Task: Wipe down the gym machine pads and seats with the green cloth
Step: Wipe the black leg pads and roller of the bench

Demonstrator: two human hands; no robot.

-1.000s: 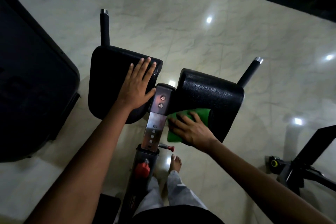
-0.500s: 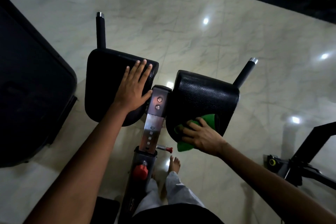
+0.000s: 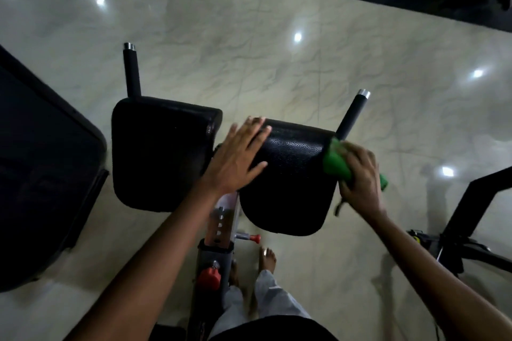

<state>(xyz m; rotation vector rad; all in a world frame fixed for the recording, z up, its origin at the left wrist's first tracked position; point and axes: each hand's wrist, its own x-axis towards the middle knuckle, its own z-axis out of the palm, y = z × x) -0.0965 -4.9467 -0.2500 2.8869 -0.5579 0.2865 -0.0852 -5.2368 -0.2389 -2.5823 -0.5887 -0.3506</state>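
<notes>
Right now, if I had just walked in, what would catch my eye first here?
Probably the bright green cloth, gripped in the right hand against the right edge of the right black pad. Next, the left hand spread flat on that pad's left side. Low in the middle, a red knob stands out on the grey metal post.

Left hand (image 3: 238, 158) is off the left pad (image 3: 163, 155) now, flat on the near-left part of the right pad (image 3: 291, 183). Right hand (image 3: 360, 177) has run the green cloth (image 3: 336, 160) from the pad's near edge up to its far right corner, by the handle post (image 3: 352, 115).
</notes>
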